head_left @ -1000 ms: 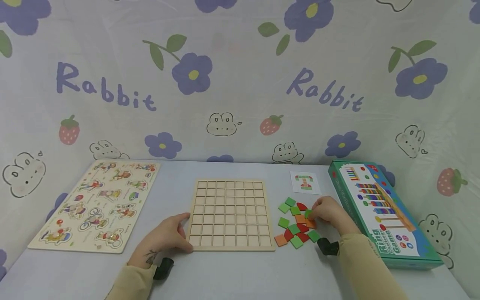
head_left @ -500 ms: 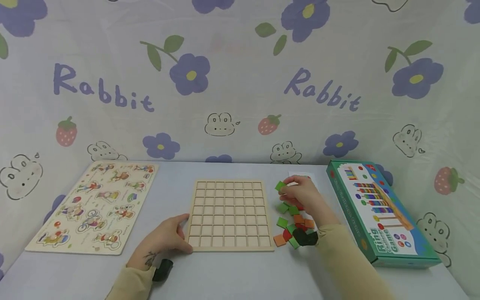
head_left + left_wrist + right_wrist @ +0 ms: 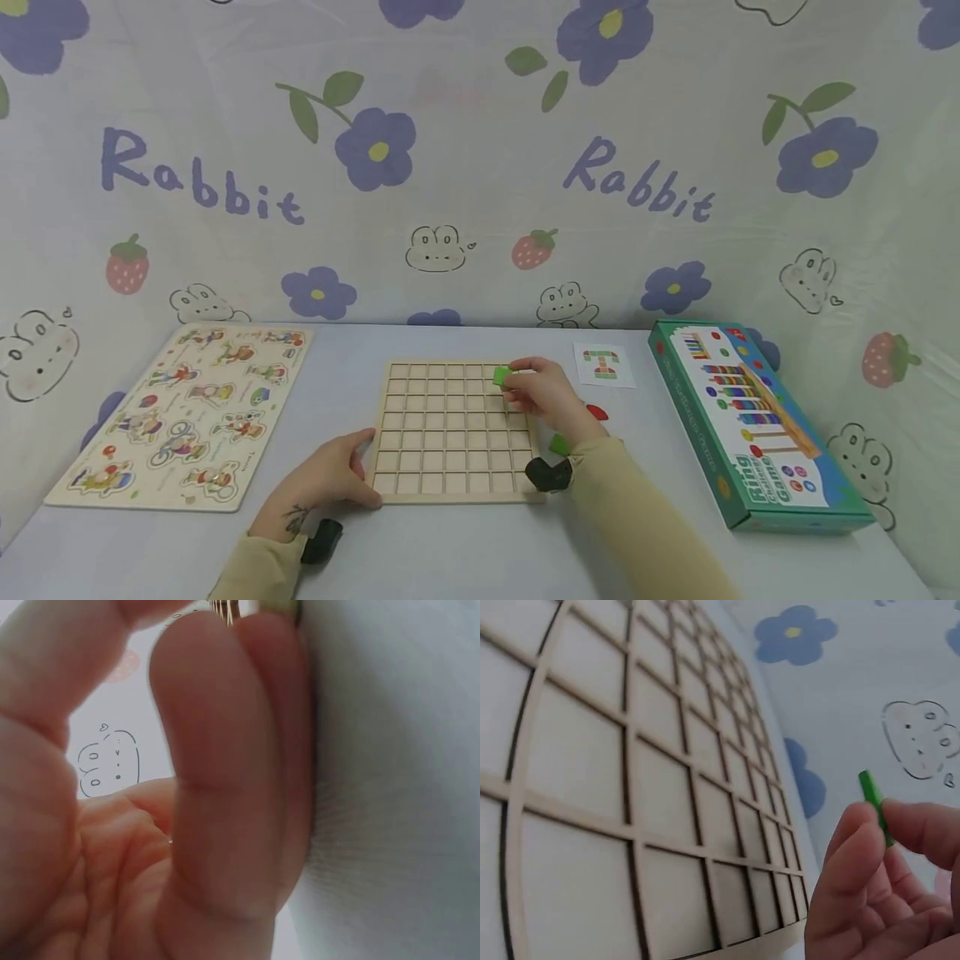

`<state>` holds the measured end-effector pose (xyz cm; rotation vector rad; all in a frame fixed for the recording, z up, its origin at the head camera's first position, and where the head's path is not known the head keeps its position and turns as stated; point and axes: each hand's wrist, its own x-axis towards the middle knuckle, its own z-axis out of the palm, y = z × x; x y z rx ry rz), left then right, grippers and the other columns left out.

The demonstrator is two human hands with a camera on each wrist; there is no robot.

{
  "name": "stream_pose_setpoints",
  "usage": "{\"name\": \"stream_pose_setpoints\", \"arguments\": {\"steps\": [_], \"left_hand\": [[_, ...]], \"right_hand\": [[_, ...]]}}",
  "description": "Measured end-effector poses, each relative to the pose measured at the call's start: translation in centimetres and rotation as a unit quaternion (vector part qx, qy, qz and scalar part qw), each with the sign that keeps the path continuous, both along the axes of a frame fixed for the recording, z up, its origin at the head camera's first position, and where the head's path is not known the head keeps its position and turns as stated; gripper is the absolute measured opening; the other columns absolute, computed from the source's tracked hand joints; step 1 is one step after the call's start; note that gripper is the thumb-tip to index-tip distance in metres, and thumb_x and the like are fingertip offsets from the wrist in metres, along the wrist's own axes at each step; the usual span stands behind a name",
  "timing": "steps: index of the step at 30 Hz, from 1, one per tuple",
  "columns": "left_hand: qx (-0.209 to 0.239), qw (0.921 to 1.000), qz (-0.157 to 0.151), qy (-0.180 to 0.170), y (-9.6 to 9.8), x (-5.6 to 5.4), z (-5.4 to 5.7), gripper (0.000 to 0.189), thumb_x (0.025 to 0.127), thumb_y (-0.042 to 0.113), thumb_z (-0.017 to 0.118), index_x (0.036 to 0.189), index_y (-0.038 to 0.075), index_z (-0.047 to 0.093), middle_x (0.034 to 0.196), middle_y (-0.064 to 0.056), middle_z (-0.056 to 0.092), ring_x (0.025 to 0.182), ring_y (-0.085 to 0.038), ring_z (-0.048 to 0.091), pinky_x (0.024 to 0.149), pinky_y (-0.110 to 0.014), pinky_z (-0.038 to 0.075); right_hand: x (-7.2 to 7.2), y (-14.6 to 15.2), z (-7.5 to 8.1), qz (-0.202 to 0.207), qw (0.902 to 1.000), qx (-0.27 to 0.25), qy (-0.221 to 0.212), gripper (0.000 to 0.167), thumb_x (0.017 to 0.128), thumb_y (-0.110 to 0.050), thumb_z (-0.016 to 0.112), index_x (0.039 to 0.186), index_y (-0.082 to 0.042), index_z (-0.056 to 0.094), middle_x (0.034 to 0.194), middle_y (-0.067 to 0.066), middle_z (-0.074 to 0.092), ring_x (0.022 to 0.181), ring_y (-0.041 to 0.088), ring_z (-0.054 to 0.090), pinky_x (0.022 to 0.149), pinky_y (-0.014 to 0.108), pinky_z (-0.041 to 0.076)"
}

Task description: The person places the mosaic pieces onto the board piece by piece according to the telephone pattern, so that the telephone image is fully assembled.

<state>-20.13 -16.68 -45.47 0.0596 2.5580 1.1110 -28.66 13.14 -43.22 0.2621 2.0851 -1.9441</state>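
Nearest, a strip of table runs along the front of a wooden grid board, leaving room on that side. At the board's near left corner, the person's left hand is where it was a moment ago: thumb at the corner, another fingertip at the left edge, relaxed rather than clenched, seemingly steadying the board.

On the other side, the right sleeve and a black wrist camera cross the board's near right corner. Around that arm only a green piece and a red piece show; whatever lies beneath is hidden.

Farther in, the right hand has just travelled left from the loose pieces and now hangs over the board's far right part, pinching a green tile between thumb and fingers. So the tile is carried to the grid but appears not yet seated; its height is hard to judge.

The board's raised rim and thin dividers are the nearest edges, and its cells hold no pieces where visible. A pattern card lies beyond on the right. A picture puzzle and a green box bound the sides; a printed cloth closes the back.
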Motion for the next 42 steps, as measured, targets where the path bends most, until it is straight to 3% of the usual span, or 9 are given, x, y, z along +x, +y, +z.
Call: {"name": "stream_pose_setpoints", "arguments": {"steps": [5, 10, 18, 29, 32, 42], "left_hand": [[0.002, 1.0, -0.002, 0.005, -0.1, 0.0, -0.1, 0.098, 0.053, 0.006, 0.084, 0.139, 0.002, 0.038, 0.069, -0.006, 0.052, 0.057, -0.016, 0.046, 0.052, -0.028, 0.037], [-0.001, 1.0, -0.006, 0.007, -0.1, 0.1, -0.1, 0.097, 0.053, 0.006, 0.084, 0.139, 0.003, 0.039, 0.068, -0.005, 0.051, 0.057, -0.016, 0.045, 0.051, -0.028, 0.036], [0.0, 1.0, -0.001, 0.004, 0.0, 0.1, 0.0, 0.097, 0.053, 0.006, 0.084, 0.139, 0.003, 0.039, 0.067, -0.005, 0.051, 0.057, -0.015, 0.045, 0.051, -0.028, 0.036], [-0.001, 1.0, -0.004, 0.007, 0.0, 0.2, 0.0, 0.097, 0.053, 0.005, 0.084, 0.139, 0.002, 0.039, 0.067, -0.005, 0.051, 0.056, -0.015, 0.044, 0.051, -0.028, 0.036], [-0.003, 1.0, -0.003, 0.004, 0.0, 0.2, 0.1, 0.097, 0.053, 0.006, 0.084, 0.139, 0.002, 0.039, 0.067, -0.005, 0.051, 0.056, -0.015, 0.045, 0.051, -0.028, 0.036], [-0.001, 1.0, -0.005, 0.004, 0.0, 0.2, 0.0, 0.097, 0.053, 0.007, 0.084, 0.139, 0.003, 0.039, 0.067, -0.005, 0.051, 0.056, -0.015, 0.044, 0.051, -0.028, 0.035]], "right_hand": [[-0.2, -0.9, -0.7, -0.019, 0.9952, 0.096, 0.002, 0.021, 0.082, -0.005, 0.063, 0.102, 0.0, 0.058, 0.065, 0.003, 0.058, 0.053, 0.01, 0.053, 0.049, 0.022, 0.042], [-0.2, -1.4, -1.0, -0.024, 0.9893, 0.143, 0.006, 0.015, 0.078, -0.004, 0.067, 0.091, -0.001, 0.061, 0.06, 0.0, 0.052, 0.05, 0.01, 0.045, 0.048, 0.024, 0.037], [-0.2, -1.8, -1.2, -0.006, 0.9779, 0.209, 0.005, 0.016, 0.077, -0.006, 0.067, 0.091, -0.002, 0.061, 0.063, 0.002, 0.052, 0.049, 0.011, 0.043, 0.045, 0.023, 0.036], [-0.2, -2.3, -1.3, 0.027, 0.9387, 0.341, 0.041, 0.011, 0.076, -0.012, 0.067, 0.084, -0.006, 0.063, 0.08, 0.005, 0.058, 0.058, 0.013, 0.048, 0.049, 0.025, 0.038], [-0.1, -2.4, -1.3, 0.033, 0.9295, 0.365, 0.044, 0.01, 0.077, -0.014, 0.067, 0.084, -0.007, 0.063, 0.083, 0.005, 0.06, 0.06, 0.015, 0.049, 0.05, 0.026, 0.038], [0.1, -2.7, -1.2, 0.04, 0.9223, 0.381, 0.048, 0.007, 0.078, -0.015, 0.066, 0.082, -0.009, 0.064, 0.084, 0.005, 0.061, 0.062, 0.016, 0.051, 0.05, 0.026, 0.038]]}}
